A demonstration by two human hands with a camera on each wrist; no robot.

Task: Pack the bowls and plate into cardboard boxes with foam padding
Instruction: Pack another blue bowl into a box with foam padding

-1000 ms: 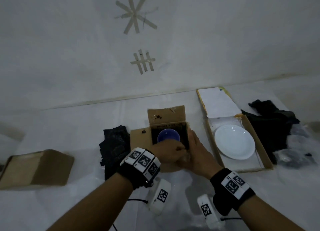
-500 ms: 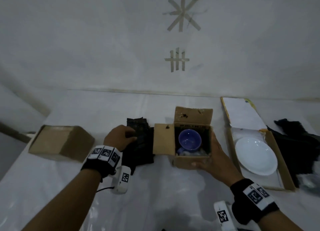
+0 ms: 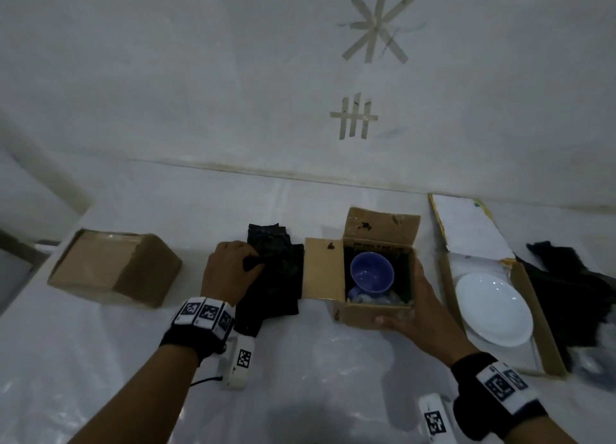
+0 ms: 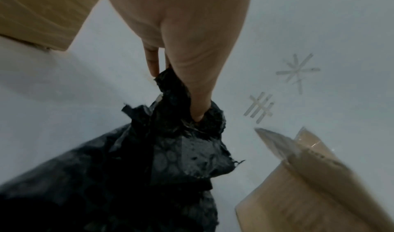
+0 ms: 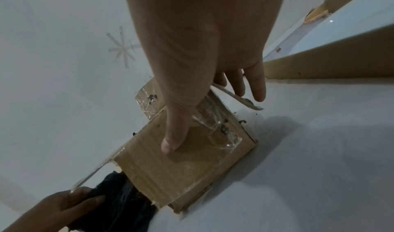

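My left hand (image 3: 230,270) has its grip clamped on a corner of the black foam padding (image 3: 276,277), thumb and fingers pinching the crumpled sheet; the left wrist view confirms the pinch. The padding lies on the tabletop (image 3: 100,360) just beside the open flap of the small cardboard box (image 3: 370,313). My right hand (image 3: 416,310) braces that box, thumb on its near wall and fingers spread along its right side, the grip apart and pressing, not curled round it. The blue bowl (image 3: 371,273) sits upright inside the box, with dark lining around it and some clear wrap at its near edge.

Hazards I judge from here:

1. The foam is thin and ragged at the edges. A pinch on one corner could tear it as I lift.
2. The sheet looks folded in layers. Pulling it sideways could catch the left flap and shift the box, because my right hand only presses on it.
3. Pushing foam down over the bowl could tip it or bulge the walls, and the flaps may then not meet.

The white plate (image 3: 493,310) lies uncovered in the flat box (image 3: 546,337) to the right, with more dark padding (image 3: 573,297) beyond it. A closed box (image 3: 113,270) stands well to the left.
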